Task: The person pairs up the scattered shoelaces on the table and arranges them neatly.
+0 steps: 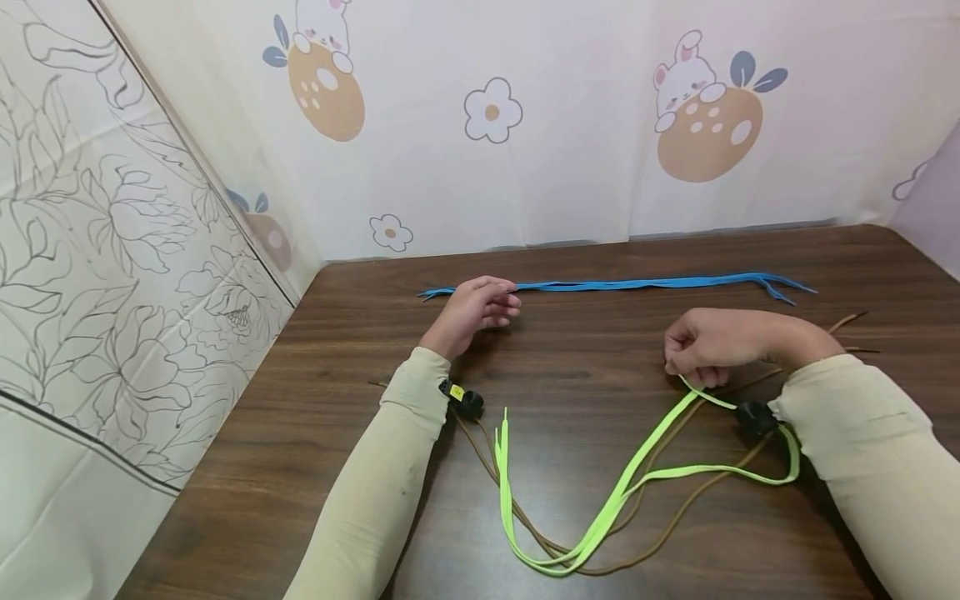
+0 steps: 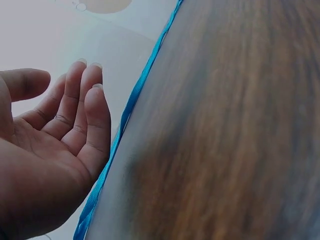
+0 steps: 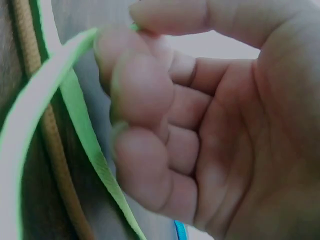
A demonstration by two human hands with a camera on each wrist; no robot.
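Note:
My right hand pinches a flat lime-green shoelace between thumb and fingertips, lifting that part off the table. In the right wrist view the green lace runs from the pinch down across the left side, and the other fingers curl toward the palm. The rest of it lies in a wide curve on the near half of the table. At the far side, my left hand has its fingers loosely bent and nothing in its grasp. It hovers beside a blue shoelace, stretched almost straight from left to right.
A thin brown shoelace lies under and beside the green one, its tips showing behind the right wrist. The dark wooden table ends at a patterned cloth wall at the back, with another flower-patterned panel on the left.

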